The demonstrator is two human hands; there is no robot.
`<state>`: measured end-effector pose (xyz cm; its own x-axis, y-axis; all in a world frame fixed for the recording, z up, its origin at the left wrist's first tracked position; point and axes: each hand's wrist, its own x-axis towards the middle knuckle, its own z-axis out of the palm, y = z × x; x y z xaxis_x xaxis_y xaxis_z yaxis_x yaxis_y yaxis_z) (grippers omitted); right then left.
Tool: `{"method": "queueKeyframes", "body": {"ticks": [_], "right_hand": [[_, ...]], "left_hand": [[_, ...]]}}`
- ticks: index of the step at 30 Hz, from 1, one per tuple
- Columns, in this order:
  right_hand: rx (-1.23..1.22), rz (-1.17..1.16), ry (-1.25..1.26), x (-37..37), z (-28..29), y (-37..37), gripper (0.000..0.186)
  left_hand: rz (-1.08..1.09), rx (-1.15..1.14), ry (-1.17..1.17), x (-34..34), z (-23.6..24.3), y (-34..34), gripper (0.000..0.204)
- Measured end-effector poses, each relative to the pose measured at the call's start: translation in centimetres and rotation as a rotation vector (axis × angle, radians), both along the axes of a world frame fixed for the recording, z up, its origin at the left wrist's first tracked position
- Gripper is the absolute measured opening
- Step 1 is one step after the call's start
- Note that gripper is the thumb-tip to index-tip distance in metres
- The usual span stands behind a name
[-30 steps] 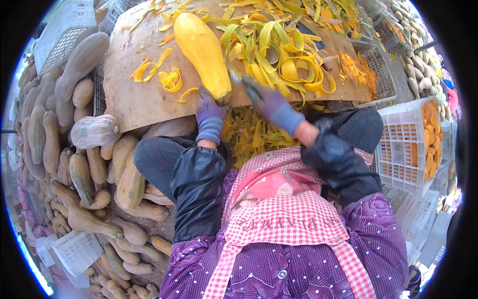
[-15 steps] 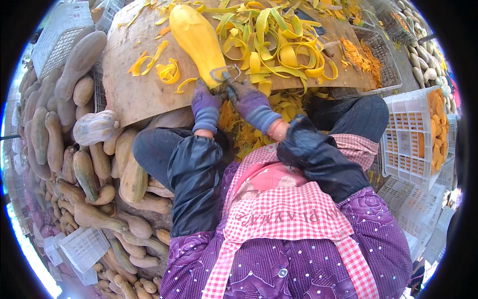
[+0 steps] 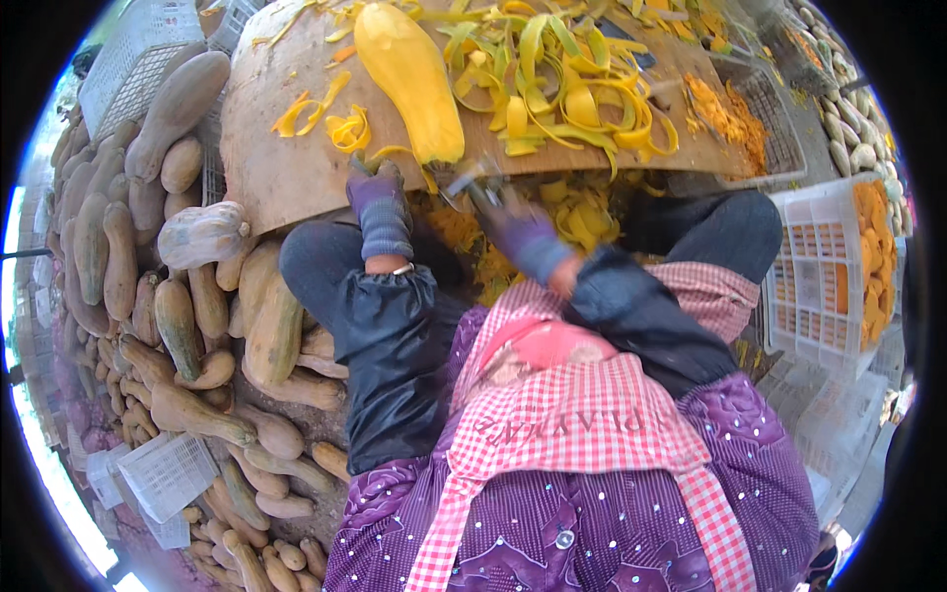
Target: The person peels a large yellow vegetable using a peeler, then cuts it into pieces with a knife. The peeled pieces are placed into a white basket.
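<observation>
Peeled squash (image 3: 409,79) lies on your desk (image 3: 286,168), peel strips (image 3: 572,89) to its right, unpeeled squashes (image 3: 178,296) heaped left.

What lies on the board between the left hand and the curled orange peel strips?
In the head view, bare wooden board separates the left hand from the orange peel strips.

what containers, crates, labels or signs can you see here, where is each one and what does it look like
White plastic lattice crate, right of the person: boxy, holding orange pieces.
White plastic mesh basket, upper left behind the squash pile: rectangular.
White plastic mesh crate, lower left among the squashes: small, tilted.
Checked pink-and-white apron: printed lettering on the chest.
No signs or screens.
</observation>
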<state>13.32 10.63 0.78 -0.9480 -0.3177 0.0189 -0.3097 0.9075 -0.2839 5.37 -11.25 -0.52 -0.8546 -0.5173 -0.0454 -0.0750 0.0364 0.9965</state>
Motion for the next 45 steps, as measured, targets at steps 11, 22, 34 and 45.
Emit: {"method": "queueKeyframes", "body": {"ticks": [11, 22, 34, 45], "right_hand": [[-0.083, 0.193, 0.028, 0.9, 1.3, 1.7, 0.060], [-0.495, -0.124, -0.149, -1.9, 2.8, 5.5, 0.050], [-0.432, 0.225, 0.013, -38.9, 8.5, -7.3, 0.045], [-0.080, 0.318, -0.174, -27.9, 11.5, -3.4, 0.046]], "left_hand": [[0.200, 0.068, 0.115, -1.6, 3.4, 2.5, 0.049], [-0.208, -0.984, -0.448, -4.8, 4.2, 8.8, 0.125], [-0.126, -0.554, -0.392, -3.3, 5.1, 3.8, 0.121], [-0.126, -0.703, -0.230, -3.4, 4.3, 4.0, 0.119]]}}
